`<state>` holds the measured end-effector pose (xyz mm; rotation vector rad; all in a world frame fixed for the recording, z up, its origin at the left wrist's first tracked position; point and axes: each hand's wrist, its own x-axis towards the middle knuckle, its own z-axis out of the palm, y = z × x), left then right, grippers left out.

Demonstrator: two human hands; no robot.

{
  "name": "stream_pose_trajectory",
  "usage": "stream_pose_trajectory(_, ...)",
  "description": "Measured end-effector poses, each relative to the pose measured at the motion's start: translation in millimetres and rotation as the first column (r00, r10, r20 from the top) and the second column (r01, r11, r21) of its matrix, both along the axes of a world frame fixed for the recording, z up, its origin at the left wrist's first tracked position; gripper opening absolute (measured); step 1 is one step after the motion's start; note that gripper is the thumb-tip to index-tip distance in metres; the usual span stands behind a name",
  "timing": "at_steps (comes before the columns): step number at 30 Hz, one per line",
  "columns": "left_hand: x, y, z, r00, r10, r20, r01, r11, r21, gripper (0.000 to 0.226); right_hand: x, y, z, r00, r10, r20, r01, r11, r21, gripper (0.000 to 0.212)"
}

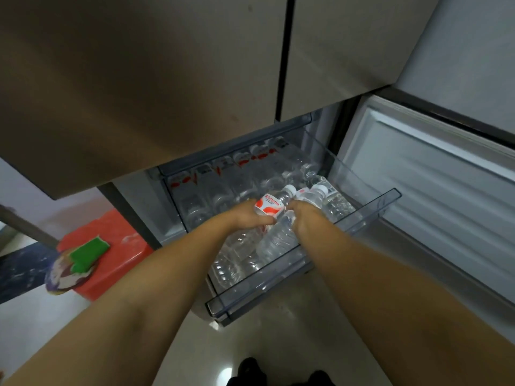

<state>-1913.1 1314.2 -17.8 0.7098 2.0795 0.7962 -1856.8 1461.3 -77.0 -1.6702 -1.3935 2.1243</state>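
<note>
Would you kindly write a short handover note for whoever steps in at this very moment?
Left hand: grips a red-labelled water bottle, cap pointing away.
Right hand: grips a second bottle right beside it.
Both bottles are over the front of the clear drawer, which is pulled out; the door is open.
Done: a row of bottles lines the back, and loose bottles lie in front.
Left: probably settle these two, then shut the drawer and door.
</note>
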Motion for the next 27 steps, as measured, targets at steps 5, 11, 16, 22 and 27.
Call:
stream_pose_trajectory(5,-17,-5,18,0.999,-0.004,0.037,0.002,0.999,0.033,0.041,9,-5,29,0.99,-0.137,-0.038,0.134,0.988,-0.073,0.057)
stream_pose_trajectory(11,-26,-13,36,0.978,0.064,0.2,-0.089,0.989,0.116,0.04,22,25,46,0.95,-0.091,-0.298,0.039,0.984,-0.175,0.067)
stream_pose_trajectory(16,-11,1,61,0.88,0.045,0.472,-0.138,0.977,0.164,0.027,79,18,127,0.814,-0.187,-0.551,0.022,0.956,-0.292,0.022)
stream_pose_trajectory(22,10,39,92,0.652,-0.091,0.753,-0.148,0.958,0.244,0.049,147,40,136,0.784,-0.314,-0.536,0.187,0.942,-0.277,0.045)
stream_pose_trajectory(27,63,89,102,0.704,-0.184,0.686,-0.051,0.95,0.308,0.029,203,47,125,0.843,-0.264,-0.468,0.313,0.949,0.03,0.023)
